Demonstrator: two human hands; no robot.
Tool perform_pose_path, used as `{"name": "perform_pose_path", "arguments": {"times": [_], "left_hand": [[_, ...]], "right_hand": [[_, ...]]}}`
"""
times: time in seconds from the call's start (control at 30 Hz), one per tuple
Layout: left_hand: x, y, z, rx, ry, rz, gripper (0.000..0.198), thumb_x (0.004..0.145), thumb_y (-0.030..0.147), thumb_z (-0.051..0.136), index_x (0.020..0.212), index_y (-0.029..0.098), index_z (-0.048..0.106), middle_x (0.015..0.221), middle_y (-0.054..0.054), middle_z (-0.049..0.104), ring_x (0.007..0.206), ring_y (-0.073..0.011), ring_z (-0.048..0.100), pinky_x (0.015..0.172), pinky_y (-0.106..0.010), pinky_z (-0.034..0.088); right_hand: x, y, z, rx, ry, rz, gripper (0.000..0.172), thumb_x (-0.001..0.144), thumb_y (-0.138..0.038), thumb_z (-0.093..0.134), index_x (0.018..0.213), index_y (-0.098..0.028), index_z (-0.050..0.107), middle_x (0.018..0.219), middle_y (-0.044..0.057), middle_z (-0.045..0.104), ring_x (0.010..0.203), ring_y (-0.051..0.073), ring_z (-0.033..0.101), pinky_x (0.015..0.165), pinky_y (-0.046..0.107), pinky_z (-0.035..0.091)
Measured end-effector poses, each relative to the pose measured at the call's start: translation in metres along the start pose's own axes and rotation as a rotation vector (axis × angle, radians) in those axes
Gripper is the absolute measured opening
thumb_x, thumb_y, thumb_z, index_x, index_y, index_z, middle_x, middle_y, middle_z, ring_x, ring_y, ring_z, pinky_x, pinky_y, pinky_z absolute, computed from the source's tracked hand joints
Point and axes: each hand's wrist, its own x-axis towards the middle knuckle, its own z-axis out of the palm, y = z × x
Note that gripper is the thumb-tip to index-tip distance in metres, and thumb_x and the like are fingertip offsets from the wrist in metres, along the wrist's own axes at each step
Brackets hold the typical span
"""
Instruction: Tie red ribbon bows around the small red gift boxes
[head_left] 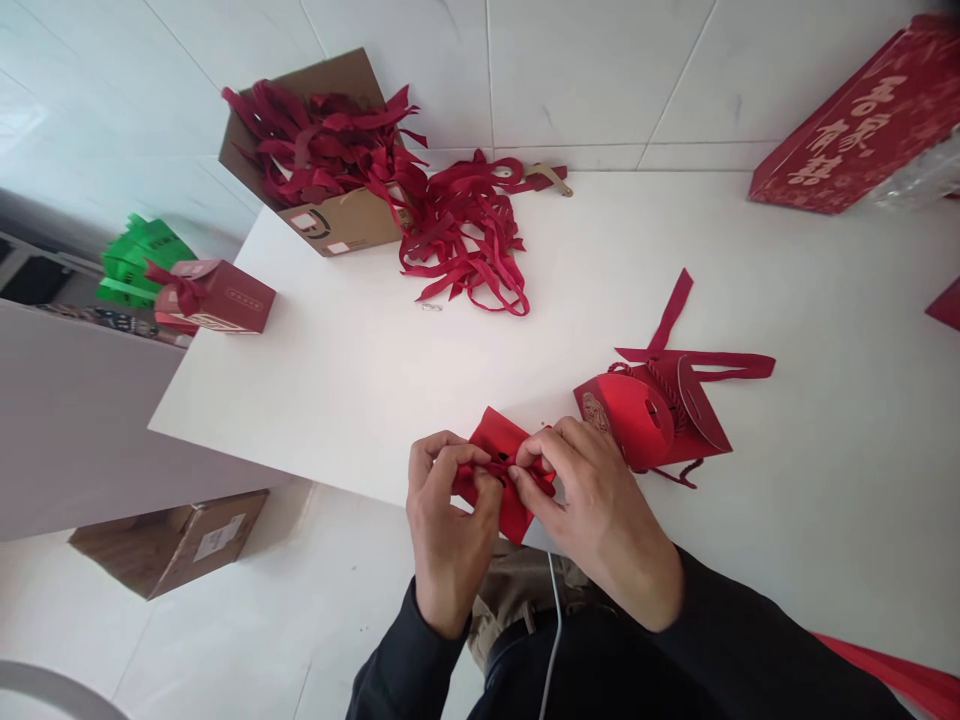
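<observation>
At the table's front edge, a small red gift box sits between my hands, partly covered by them. My left hand pinches a dark red ribbon on top of the box from the left. From the right, my right hand pinches the same ribbon, its fingertips close to those of the left. The exact shape of the knot or loop is hidden by the fingers. Just right of my right hand lies another red gift box with twisted cord handles, and a loose ribbon extends behind it.
A cardboard box full of red ribbons stands by the tiled wall, with a ribbon pile and scissors beside it. A finished-looking bowed box is at the left edge; a large red box is back right. An open carton sits on the floor.
</observation>
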Motion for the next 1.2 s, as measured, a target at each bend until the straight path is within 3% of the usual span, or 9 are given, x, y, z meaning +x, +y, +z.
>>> {"name": "perform_pose_path", "arguments": {"times": [0.17,0.37,0.7,0.77,0.87,0.93,1.0,1.13,1.2], "left_hand": [[-0.001,0.001,-0.006,-0.078,-0.07,-0.045,0.011,0.085,0.011,0.059,0.085,0.019,0.066,0.102,-0.007,0.056,0.088,-0.0157,0.063,0.064,-0.025,0.057],[-0.012,-0.001,-0.01,-0.139,-0.076,-0.077,0.008,0.091,0.019,0.062,0.084,0.02,0.066,0.108,-0.009,0.057,0.116,-0.0231,0.057,0.069,-0.025,0.055],[-0.022,-0.005,-0.01,-0.178,-0.074,-0.075,0.009,0.092,0.018,0.062,0.084,0.021,0.065,0.113,-0.009,0.058,0.12,-0.0234,0.056,0.07,-0.024,0.054],[-0.022,-0.008,-0.009,-0.245,-0.027,-0.092,0.004,0.093,0.019,0.061,0.091,0.022,0.064,0.116,-0.009,0.06,0.117,-0.0219,0.058,0.075,-0.025,0.054],[-0.026,-0.018,-0.009,-0.42,0.152,-0.187,0.014,0.095,0.022,0.058,0.109,0.024,0.061,0.121,-0.008,0.062,0.116,-0.0213,0.062,0.093,-0.034,0.055],[-0.031,-0.027,-0.01,-0.497,0.258,-0.253,0.019,0.095,0.022,0.056,0.114,0.024,0.06,0.119,-0.007,0.063,0.114,-0.0221,0.064,0.102,-0.042,0.051],[-0.038,-0.034,-0.012,-0.535,0.284,-0.257,0.023,0.094,0.025,0.058,0.117,0.024,0.06,0.118,-0.007,0.064,0.113,-0.0235,0.065,0.105,-0.046,0.049],[-0.048,-0.036,-0.015,-0.445,0.125,-0.121,0.04,0.091,0.029,0.063,0.131,0.027,0.056,0.138,-0.01,0.057,0.134,-0.0279,0.051,0.112,-0.046,0.042],[-0.044,-0.031,-0.015,-0.34,0.054,-0.115,0.033,0.092,0.028,0.065,0.124,0.027,0.06,0.137,-0.01,0.057,0.134,-0.0268,0.05,0.109,-0.041,0.043]], "right_hand": [[0.003,-0.001,-0.002,0.04,-0.013,0.027,0.013,0.089,-0.014,0.065,0.085,-0.022,0.056,0.081,-0.001,0.057,0.076,0.019,0.055,0.079,0.039,0.043],[-0.001,-0.007,-0.005,0.012,-0.005,0.04,0.01,0.091,-0.015,0.063,0.087,-0.021,0.056,0.084,0.001,0.058,0.08,0.021,0.056,0.079,0.04,0.042],[-0.004,-0.009,-0.002,-0.014,0.026,0.032,0.008,0.092,-0.015,0.06,0.088,-0.021,0.057,0.086,0.003,0.059,0.081,0.023,0.053,0.08,0.043,0.044],[-0.006,-0.009,-0.006,0.057,0.025,0.032,0.007,0.095,-0.015,0.057,0.096,-0.022,0.058,0.092,0.005,0.06,0.086,0.024,0.056,0.082,0.043,0.047],[-0.013,-0.009,-0.014,0.177,0.057,0.041,0.014,0.1,-0.019,0.051,0.112,-0.022,0.057,0.106,0.007,0.061,0.099,0.023,0.059,0.087,0.038,0.051],[-0.017,-0.008,-0.019,0.18,0.079,0.054,0.019,0.101,-0.022,0.051,0.119,-0.023,0.056,0.109,0.007,0.061,0.099,0.021,0.06,0.085,0.035,0.053],[-0.019,-0.005,-0.02,0.136,0.071,0.047,0.021,0.1,-0.023,0.053,0.121,-0.023,0.056,0.107,0.006,0.061,0.093,0.021,0.062,0.08,0.034,0.054],[-0.018,0.002,-0.014,0.067,0.035,-0.016,0.013,0.102,-0.021,0.05,0.111,-0.023,0.058,0.098,0.005,0.064,0.088,0.021,0.065,0.074,0.035,0.055],[-0.018,0.003,-0.012,0.061,0.021,-0.015,0.01,0.101,-0.02,0.049,0.105,-0.023,0.057,0.094,0.004,0.064,0.084,0.02,0.066,0.071,0.034,0.055]]}}
